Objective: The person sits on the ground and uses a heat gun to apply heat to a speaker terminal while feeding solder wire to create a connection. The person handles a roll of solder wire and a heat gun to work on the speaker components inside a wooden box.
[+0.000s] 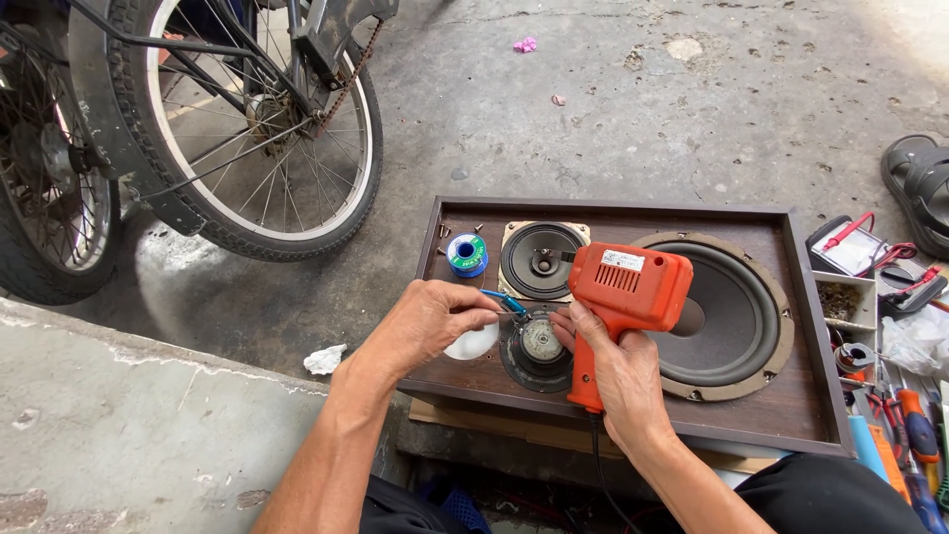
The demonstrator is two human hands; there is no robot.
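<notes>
Soldering gun [621,307], orange, was gripped in the right hand [618,371], fingers wrapped tight round the handle, cord trailing down toward the person. Its body pointed left, long axis roughly level, nose toward the small round speaker back [539,344] lying on the brown speaker cabinet [771,405]. Left hand [430,321] sat just left of that speaker, fingers pressed together pinching a thin blue wire [499,297] whose end reached toward the speaker's top edge. Both hands were close to the small speaker, the left slightly nearer by its fingertips; gun tip itself hidden, couldn't tell contact. Behind: 1 mid speaker [542,259], 1 big woofer [727,316] to the right, solder spool [467,254] to the left. Bicycle wheel [262,119] stood on the concrete floor [613,109]; tools [914,435] lay at far right.
</notes>
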